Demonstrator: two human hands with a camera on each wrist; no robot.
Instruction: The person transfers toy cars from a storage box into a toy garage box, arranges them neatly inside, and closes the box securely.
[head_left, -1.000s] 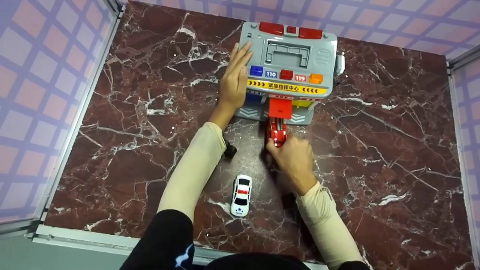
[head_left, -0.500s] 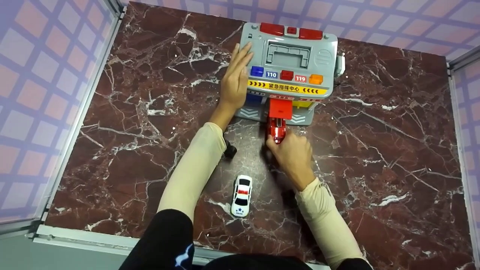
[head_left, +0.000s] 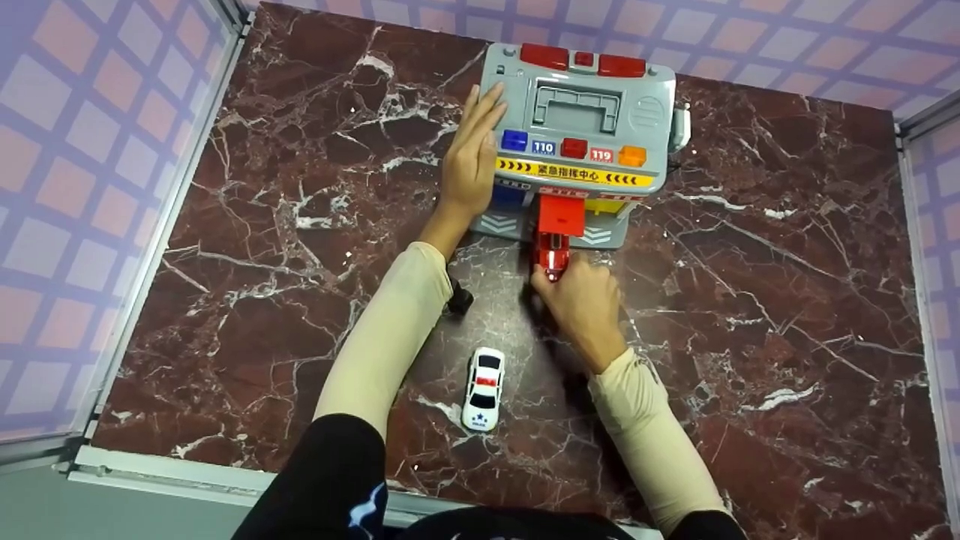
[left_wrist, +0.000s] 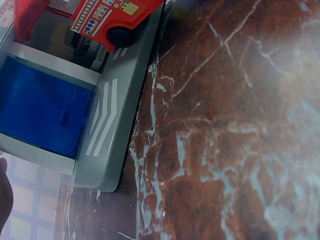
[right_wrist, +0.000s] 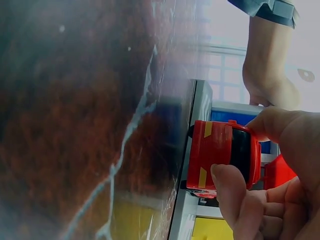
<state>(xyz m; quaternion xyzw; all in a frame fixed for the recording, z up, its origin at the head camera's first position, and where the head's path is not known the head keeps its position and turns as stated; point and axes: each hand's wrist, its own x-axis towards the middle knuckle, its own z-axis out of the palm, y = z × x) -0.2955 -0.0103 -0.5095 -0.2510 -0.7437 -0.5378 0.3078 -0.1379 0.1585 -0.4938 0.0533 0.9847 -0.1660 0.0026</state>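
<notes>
A grey toy emergency station (head_left: 517, 97) stands at the back of the marble-patterned surface. Along its left side lies my left hand (head_left: 471, 165), fingers stretched out and touching the edge of the roof. My right hand (head_left: 585, 311) grips a red toy fire truck (head_left: 553, 259) by its near end, thumb and fingers around the cab in the right wrist view. The truck's far end is hidden beneath the raised red door (head_left: 561, 216) of the middle bay. In the left wrist view, the truck's wheel (left_wrist: 121, 36) is over the grey ramp, beside the lowered blue door (left_wrist: 45, 107).
A white toy police car (head_left: 484, 390) sits between the forearms, nearer the person. The yellow door (head_left: 604, 206) is to the right of the middle bay. Patterned walls (head_left: 127, 150) stand around the surface, and a metal rail (head_left: 180, 472) runs along its front edge.
The right hand has pushed the fire truck forward, so more of it is under the raised red door. The left hand stays against the station, and the police car has not moved.
</notes>
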